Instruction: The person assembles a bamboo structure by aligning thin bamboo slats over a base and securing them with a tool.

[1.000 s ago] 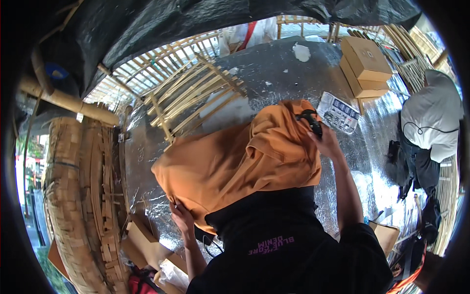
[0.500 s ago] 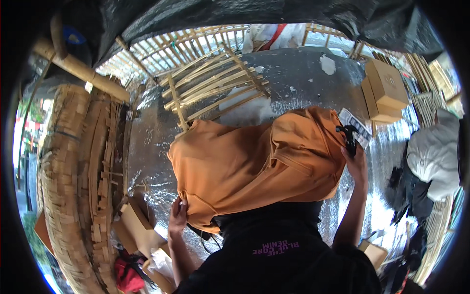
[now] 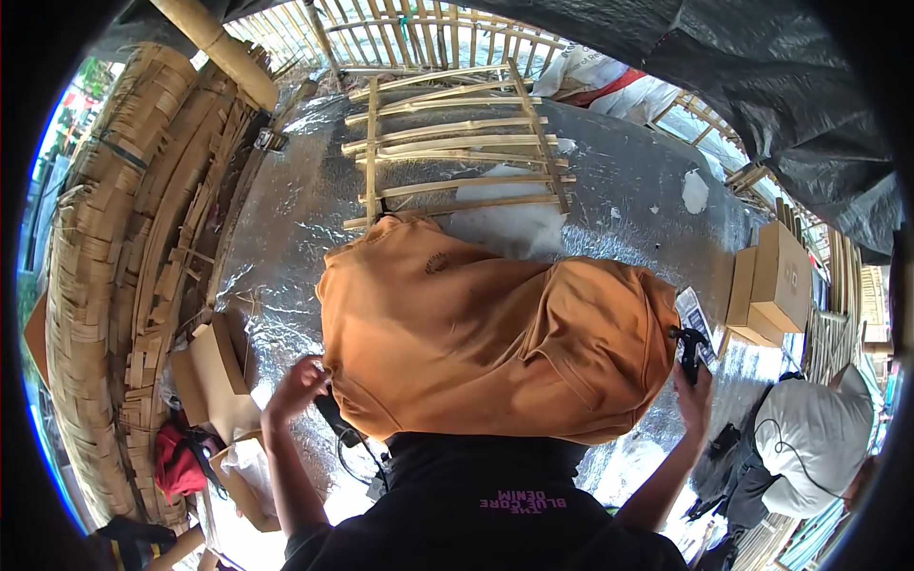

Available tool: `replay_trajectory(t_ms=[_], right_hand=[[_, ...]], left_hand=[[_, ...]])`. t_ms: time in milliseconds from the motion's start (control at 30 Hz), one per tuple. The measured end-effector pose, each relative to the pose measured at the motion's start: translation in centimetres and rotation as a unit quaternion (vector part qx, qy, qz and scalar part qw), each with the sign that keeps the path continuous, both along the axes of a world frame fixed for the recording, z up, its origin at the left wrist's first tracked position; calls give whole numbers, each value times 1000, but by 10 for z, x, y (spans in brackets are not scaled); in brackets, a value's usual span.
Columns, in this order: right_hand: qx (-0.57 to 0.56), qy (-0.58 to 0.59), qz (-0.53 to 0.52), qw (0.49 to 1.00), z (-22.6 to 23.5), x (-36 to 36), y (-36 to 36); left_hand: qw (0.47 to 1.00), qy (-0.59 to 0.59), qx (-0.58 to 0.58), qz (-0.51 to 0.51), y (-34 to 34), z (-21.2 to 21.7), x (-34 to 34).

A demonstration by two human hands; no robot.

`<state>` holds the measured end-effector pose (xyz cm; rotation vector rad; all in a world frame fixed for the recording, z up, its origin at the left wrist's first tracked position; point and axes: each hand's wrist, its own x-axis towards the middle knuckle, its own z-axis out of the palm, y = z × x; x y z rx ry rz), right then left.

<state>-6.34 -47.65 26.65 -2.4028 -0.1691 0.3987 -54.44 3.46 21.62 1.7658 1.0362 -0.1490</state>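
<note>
An orange sweatshirt (image 3: 457, 328) is spread in front of me over a shiny silver sheet (image 3: 276, 200), with folds and a pocket-like seam on its right half. Beside its left edge is my left hand (image 3: 297, 385), fingers curved and apart, the tips close to the cloth. At the right end my right hand (image 3: 697, 392) is closed around a small black hooked tool (image 3: 690, 350), whose exact kind I cannot make out. A white printed packet (image 3: 693, 309) lies right behind that tool. Dark cable (image 3: 350, 447) shows below the left edge of the sweatshirt.
A bamboo slat frame (image 3: 457, 143) lies beyond the sweatshirt. Cardboard boxes stand at the right (image 3: 776, 281) and the near left (image 3: 214, 366). Rolled woven bamboo (image 3: 100, 285) lines the left side. A grey-white bundle (image 3: 814, 438) sits at the right; black plastic sheeting (image 3: 762, 86) hangs above.
My view has shifted, so the whole scene sits differently. My left hand has come off the sweatshirt's near left corner to beside its left edge. The right hand keeps the black tool.
</note>
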Motion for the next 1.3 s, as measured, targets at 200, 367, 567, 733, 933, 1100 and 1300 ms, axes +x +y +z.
replay_trajectory(t_ms=[200,367,567,733,933,1100,1300], right_hand=[[-79,-137,-9,987,49,51,44],[-5,-83,42,996,74,63,150],[20,-58,373,926,39,33,261],[88,-79,293,949,-67,25,298],[227,159,223,935,-115,1,295],[219,106,282,928,-127,-6,304],[253,29,354,900,-121,-15,301]], left_hand=[[912,-54,401,71,55,63,103],[889,-138,425,-95,55,89,233],[962,-170,12,-211,32,78,306],[966,-211,-147,-43,-48,20,365],[941,-180,-222,-181,-75,-36,375],[960,-174,-176,-133,-79,-52,372],[962,-176,-193,-84,-72,-47,374]])
